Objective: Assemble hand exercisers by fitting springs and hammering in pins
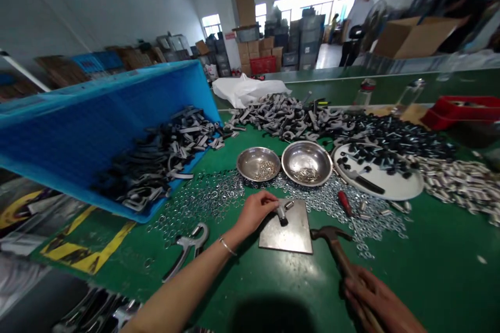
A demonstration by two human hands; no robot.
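My left hand [255,210] pinches a small metal part [282,212] that stands on a square steel plate [287,237] on the green table. My right hand [375,299], low at the right, is wrapped round the wooden handle of a hammer [332,237]; the hammer's head rests by the plate's right edge. A grey hand-grip tool [187,247] lies to the left of my left forearm.
Two steel bowls [258,162] [307,161] with small fasteners stand behind the plate, among scattered washers [203,197]. A red-handled screwdriver [344,203] lies to the right. A tipped blue crate [97,119] spills dark parts. A white tray [394,184] holds black knobs. A person [361,15] stands far back.
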